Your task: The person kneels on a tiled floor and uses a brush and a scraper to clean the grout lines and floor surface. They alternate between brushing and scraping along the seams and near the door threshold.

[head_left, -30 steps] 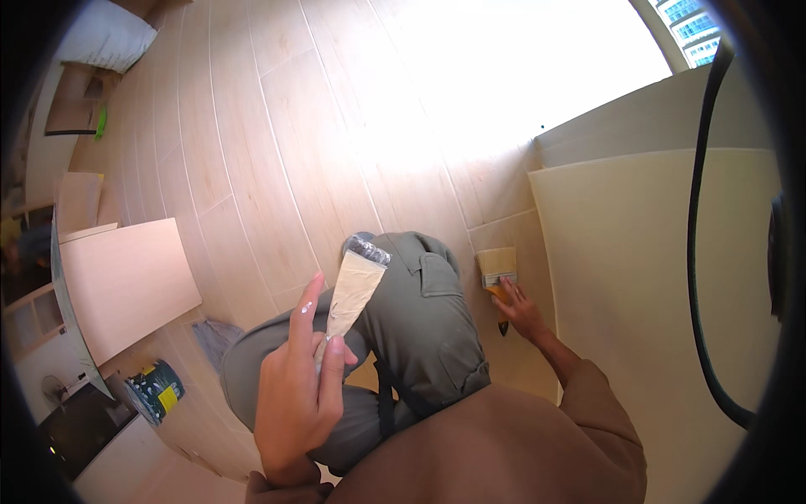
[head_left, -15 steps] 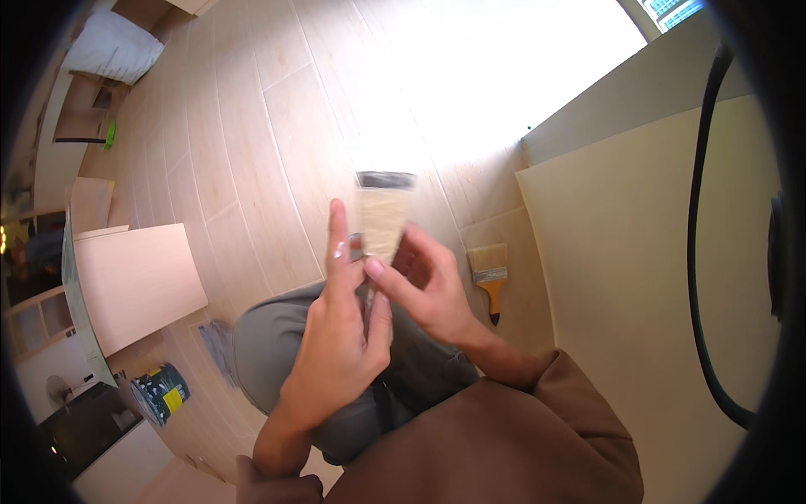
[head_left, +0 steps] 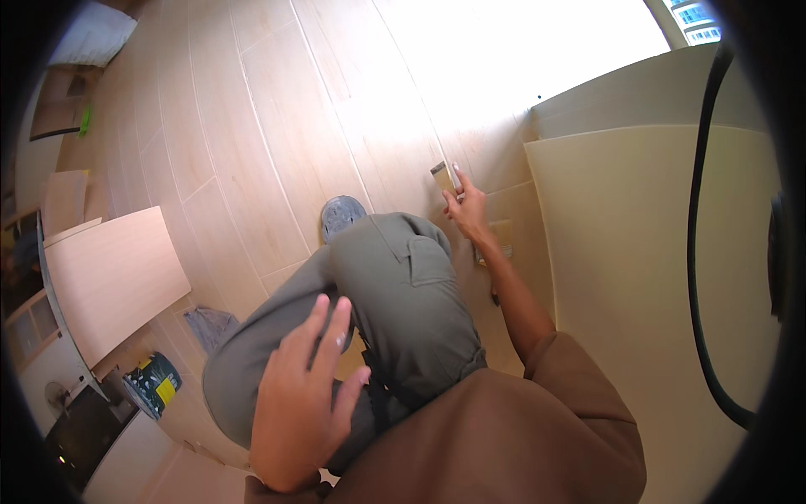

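Note:
At the far right of my knees, my right hand (head_left: 467, 208) is closed on a putty knife (head_left: 442, 177) with a pale body and a dark end edge. The tool is low over the floor tiles; whether it touches them I cannot tell. My left hand (head_left: 304, 391) is raised above my left thigh, fingers apart and holding nothing, with a whitish smear on one finger. A wide paintbrush (head_left: 505, 253) lies on the floor beside my right forearm, which partly covers it.
A pale panel (head_left: 638, 252) stands along the right, with a black cable (head_left: 693, 227) before it. To the left are a pale board (head_left: 126, 273), a dark paint bucket (head_left: 154, 384) and a crumpled grey cloth or bag (head_left: 210, 326). My shoe (head_left: 342, 217) rests on the tiled floor (head_left: 277, 126).
My hands have parted. The right one has carried the putty knife forward and right, down toward the floor; the left has let go and drawn back over my thigh.

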A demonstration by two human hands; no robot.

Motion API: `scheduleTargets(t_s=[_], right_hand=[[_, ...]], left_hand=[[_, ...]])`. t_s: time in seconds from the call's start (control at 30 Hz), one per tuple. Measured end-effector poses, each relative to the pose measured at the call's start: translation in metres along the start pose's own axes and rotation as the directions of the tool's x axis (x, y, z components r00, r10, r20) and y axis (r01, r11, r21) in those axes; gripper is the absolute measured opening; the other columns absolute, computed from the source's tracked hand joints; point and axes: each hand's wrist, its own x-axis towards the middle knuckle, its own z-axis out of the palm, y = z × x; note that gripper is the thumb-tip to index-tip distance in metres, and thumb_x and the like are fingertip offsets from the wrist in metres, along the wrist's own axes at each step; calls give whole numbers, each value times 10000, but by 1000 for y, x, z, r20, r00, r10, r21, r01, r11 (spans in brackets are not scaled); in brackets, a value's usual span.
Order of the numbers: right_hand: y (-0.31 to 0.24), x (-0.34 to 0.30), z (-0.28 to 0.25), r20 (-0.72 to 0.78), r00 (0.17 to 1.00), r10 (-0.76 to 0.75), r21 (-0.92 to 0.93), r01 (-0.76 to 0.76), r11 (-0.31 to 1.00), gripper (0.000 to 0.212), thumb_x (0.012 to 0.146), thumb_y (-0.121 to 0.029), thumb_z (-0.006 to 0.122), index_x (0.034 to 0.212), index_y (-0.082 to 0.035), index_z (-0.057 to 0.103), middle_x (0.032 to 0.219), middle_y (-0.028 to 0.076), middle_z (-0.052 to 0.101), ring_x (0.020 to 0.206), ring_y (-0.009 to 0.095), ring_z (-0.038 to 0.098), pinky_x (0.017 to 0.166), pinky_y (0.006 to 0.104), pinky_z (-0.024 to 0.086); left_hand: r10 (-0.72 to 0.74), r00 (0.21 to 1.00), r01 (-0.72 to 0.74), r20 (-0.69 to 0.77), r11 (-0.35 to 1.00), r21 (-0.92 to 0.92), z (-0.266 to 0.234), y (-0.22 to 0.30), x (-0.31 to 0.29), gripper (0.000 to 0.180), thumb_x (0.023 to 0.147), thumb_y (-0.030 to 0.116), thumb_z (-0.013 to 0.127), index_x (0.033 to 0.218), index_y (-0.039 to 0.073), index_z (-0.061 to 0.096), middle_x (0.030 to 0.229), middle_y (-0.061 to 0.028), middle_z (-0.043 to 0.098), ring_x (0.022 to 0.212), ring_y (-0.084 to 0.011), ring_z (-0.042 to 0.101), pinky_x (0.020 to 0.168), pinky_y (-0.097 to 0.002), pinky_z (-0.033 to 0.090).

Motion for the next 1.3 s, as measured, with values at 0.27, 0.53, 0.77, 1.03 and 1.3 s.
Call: scheduleTargets(t_s=[0.27, 0.53, 0.77, 1.03, 1.3], right_hand=[[23, 31, 12, 6, 978, -209, -352, 197, 915, 429, 924, -152, 743, 1322, -6, 674, 793, 271, 670, 733, 416, 684, 678, 455, 532], [38, 21, 9, 83, 924, -374, -449, 370, 813, 415, 959, -175, 717, 1332, -1, 661, 777, 298, 654, 718, 457, 655, 651, 520, 505], [20, 31, 14, 124, 943, -310, -487, 330, 808, 421, 979, -171, 706, 1350, 17, 643, 770, 304, 661, 672, 445, 668, 602, 487, 507], [4, 28, 10, 176, 971, -161, -575, 234, 784, 376, 1005, -184, 670, 1318, 24, 655, 720, 286, 638, 663, 434, 661, 610, 494, 507], [3, 39, 13, 176, 950, -256, -507, 311, 804, 350, 1002, -158, 662, 1270, 67, 664, 735, 301, 641, 643, 443, 646, 603, 503, 502]], left_hand=[[153, 987, -150, 52, 987, -50, -7, -7, -6, 675, 894, 177, 753, 1519, 75, 519, 1530, -189, 534, 1253, -400, 604, 1030, -451, 489], [119, 993, -118, 22, 993, -16, -9, -19, -1, 643, 915, 175, 749, 1508, 62, 528, 1514, -190, 551, 1237, -401, 618, 1013, -460, 503], [103, 994, -103, 45, 995, -1, -11, -22, 4, 630, 934, 191, 742, 1514, 67, 528, 1521, -183, 551, 1249, -384, 620, 1006, -448, 511], [69, 996, -71, 55, 997, 23, -15, -17, 13, 616, 947, 193, 733, 1516, 71, 531, 1511, -178, 565, 1238, -380, 626, 1008, -446, 510], [55, 997, -56, 47, 998, 10, -13, -14, 14, 592, 957, 196, 718, 1508, 74, 539, 1491, -177, 576, 1224, -387, 624, 998, -445, 508]])
